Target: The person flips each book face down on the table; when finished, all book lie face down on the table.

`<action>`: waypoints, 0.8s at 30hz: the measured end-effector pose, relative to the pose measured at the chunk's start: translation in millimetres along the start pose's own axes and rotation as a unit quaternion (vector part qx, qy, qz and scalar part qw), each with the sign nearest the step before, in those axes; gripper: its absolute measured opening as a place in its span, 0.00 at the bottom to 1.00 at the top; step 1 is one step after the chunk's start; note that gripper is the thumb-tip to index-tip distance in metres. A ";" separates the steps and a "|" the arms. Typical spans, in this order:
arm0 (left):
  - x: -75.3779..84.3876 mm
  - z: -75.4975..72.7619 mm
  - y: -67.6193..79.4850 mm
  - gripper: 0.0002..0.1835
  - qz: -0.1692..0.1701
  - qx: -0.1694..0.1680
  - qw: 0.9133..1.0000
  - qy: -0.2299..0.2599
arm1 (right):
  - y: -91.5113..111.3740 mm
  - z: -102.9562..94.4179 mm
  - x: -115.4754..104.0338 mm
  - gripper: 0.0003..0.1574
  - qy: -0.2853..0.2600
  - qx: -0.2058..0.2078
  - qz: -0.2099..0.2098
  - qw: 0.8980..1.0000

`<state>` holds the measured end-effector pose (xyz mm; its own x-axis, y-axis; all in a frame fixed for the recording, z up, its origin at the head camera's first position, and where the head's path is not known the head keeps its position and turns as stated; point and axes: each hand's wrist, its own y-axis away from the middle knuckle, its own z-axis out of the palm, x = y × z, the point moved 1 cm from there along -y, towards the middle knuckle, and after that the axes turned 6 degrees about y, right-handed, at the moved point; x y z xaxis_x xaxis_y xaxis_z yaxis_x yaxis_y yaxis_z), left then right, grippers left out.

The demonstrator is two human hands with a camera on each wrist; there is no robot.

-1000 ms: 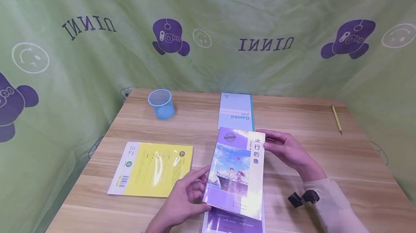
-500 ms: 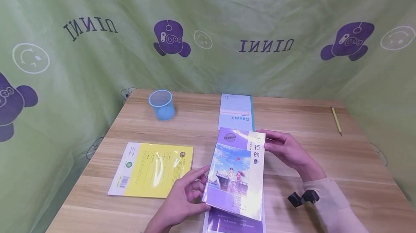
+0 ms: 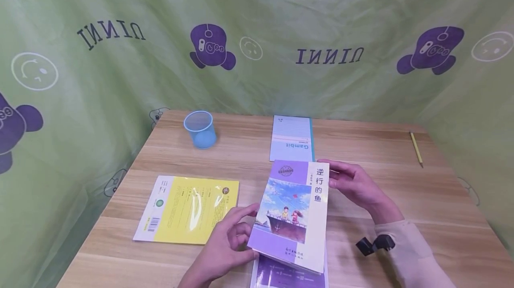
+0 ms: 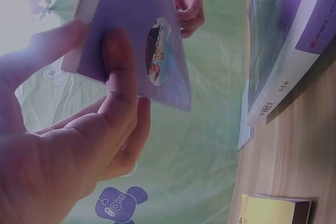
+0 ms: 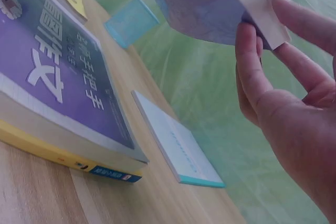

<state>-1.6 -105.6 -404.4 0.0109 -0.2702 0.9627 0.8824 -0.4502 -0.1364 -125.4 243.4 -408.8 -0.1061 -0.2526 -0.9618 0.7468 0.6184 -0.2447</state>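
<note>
A purple and cream paperback book (image 3: 283, 210) is held up in both hands, its picture cover facing up in the head view. My left hand (image 3: 225, 245) pinches its lower left corner, with the thumb and fingers on opposite faces in the left wrist view. My right hand (image 3: 359, 189) grips the upper right edge, and some of its fingers are behind the book. Below the held book lies another purple book (image 3: 287, 277), partly hidden by it. In the right wrist view this purple book (image 5: 68, 72) rests on a yellow-spined book (image 5: 63, 153).
To the left lies a yellow book (image 3: 190, 210) with a white strip. A blue mesh pen cup (image 3: 201, 129) stands at the back left. Behind the held book is a light blue notebook (image 3: 291, 138), and a yellow pencil (image 3: 416, 148) lies far right. Green cloth (image 3: 257, 87) surrounds the table.
The held book has tilted slightly, its lower left corner shifting a little left, and the glare on its cover has faded. Both hands keep their hold and barely move.
</note>
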 end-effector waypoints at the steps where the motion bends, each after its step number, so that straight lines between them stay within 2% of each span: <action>1: -0.3 0.0 0.2 0.47 0.007 0.002 1.000 0.001 | 0.3 -0.4 0.5 0.38 -0.007 -0.009 -0.009 1.000; 5: -1.4 0.2 -1.0 0.42 0.072 0.002 0.997 -0.009 | 1.9 -2.0 2.1 0.45 -0.039 -0.023 -0.032 0.998; 8: -1.7 0.2 -2.9 0.37 0.127 -0.006 0.992 -0.015 | 3.1 -3.0 3.4 0.46 -0.034 -0.003 -0.042 0.999; 10: -1.3 0.2 -4.1 0.34 0.151 -0.013 0.988 -0.009 | 4.1 -3.2 3.9 0.45 -0.020 0.016 -0.046 0.999; 16: 0.3 0.0 -7.1 0.28 0.194 -0.020 0.980 0.023 | 5.6 -2.2 2.5 0.40 0.003 0.048 -0.054 0.997; 21: 2.2 -0.3 -6.9 0.26 0.209 0.006 0.977 0.032 | 6.2 -1.1 2.0 0.37 0.014 0.061 -0.056 0.996; 24: 2.9 -0.7 -7.1 0.25 0.226 0.023 0.973 0.032 | 6.5 0.8 2.4 0.35 0.035 0.093 -0.053 0.994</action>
<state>-8.2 -103.7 -400.8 0.3748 -0.4859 0.7896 0.8143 -0.2347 -0.5309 -120.2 246.3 -412.6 -0.2315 -0.2535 -0.9392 0.8364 0.4411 -0.3253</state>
